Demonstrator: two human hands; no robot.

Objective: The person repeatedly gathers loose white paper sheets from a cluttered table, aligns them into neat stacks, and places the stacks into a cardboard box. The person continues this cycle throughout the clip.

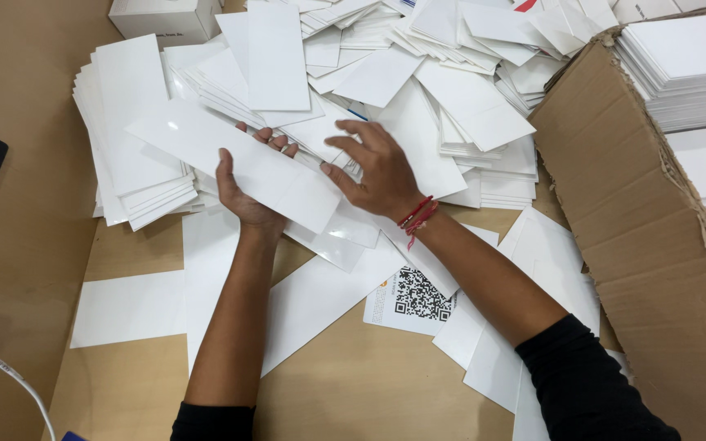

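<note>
Looking down from the head camera, I see my left hand (247,196) cupped under a long glossy white rectangular card (234,163), its fingertips (267,137) curling over the far edge and its thumb on the near edge, so the card is gripped and lifted at a slant above the heap. My right hand (377,167) lies palm down with fingers spread, its thumb touching the card's right end, and a red thread bracelet (417,214) circles that wrist. Beneath both hands a loose pile of white cards (418,73) covers the light wooden table (361,384). One white card with a square black code pattern (414,298) lies near my right forearm. A torn brown cardboard box (639,220) holding neat white stacks stands just beside the pile on the right.
</note>
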